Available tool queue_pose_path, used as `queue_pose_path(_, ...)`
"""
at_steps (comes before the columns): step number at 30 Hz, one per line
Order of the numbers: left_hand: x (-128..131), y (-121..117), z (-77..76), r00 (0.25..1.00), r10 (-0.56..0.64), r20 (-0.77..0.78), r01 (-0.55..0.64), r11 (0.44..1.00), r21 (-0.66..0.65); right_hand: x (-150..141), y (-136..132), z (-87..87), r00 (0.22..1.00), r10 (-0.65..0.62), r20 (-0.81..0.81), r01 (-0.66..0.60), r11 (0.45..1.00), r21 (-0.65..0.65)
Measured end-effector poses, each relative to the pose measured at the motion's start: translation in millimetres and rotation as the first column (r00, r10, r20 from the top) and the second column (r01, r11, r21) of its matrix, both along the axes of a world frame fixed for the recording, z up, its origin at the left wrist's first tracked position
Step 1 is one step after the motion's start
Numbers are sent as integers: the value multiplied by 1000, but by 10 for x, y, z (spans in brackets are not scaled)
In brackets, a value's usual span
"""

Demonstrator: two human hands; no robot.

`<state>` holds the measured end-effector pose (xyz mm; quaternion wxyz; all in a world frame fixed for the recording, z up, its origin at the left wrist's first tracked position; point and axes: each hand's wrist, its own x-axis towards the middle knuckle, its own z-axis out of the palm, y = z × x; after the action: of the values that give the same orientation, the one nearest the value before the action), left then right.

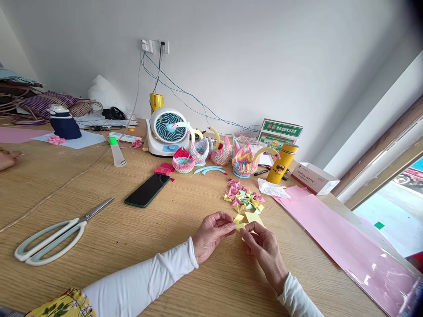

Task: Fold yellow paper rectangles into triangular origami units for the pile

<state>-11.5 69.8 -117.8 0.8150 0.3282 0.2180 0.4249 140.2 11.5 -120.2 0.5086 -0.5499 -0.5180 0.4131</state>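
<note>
Both my hands meet over the wooden table (132,246), pinching a small piece of yellow paper (240,226) between their fingertips. My left hand (211,233) grips its left end, and my right hand (262,248) grips its right end. A flat yellow paper square (255,217) lies just behind my right fingers. Beyond it sits a pile of folded pink, yellow and green paper pieces (243,198).
Several paper swans and baskets (211,154) stand before a small fan (167,130). A black phone (147,190), big scissors (56,235), a yellow bottle (282,164), a sticky-note box (313,177) and pink sheets (343,237) lie around. Another person's hand (8,158) rests at the far left.
</note>
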Motion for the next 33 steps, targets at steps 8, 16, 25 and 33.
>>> queue_pose_path(8, -11, 38, 30, 998, -12, 56, 15, 998, -62, 6, 3, -21, 998, 4, 60, -6, 1000, 25)
queue_pose_path(16, -22, 18, -2, 994, -31, -108, 32, 999, 10, -19, -5, 17, 998, 4, 62, -4, 1000, 6)
queue_pose_path(25, 0, 17, -2, 992, 40, -118, -29, 995, 92, -4, -41, 64, 993, 67, 97, -70, 997, 37)
queue_pose_path(33, -49, 17, 33, 966, -256, -47, 244, 954, -174, 82, -53, 150, 945, 78, 318, -171, 945, 278)
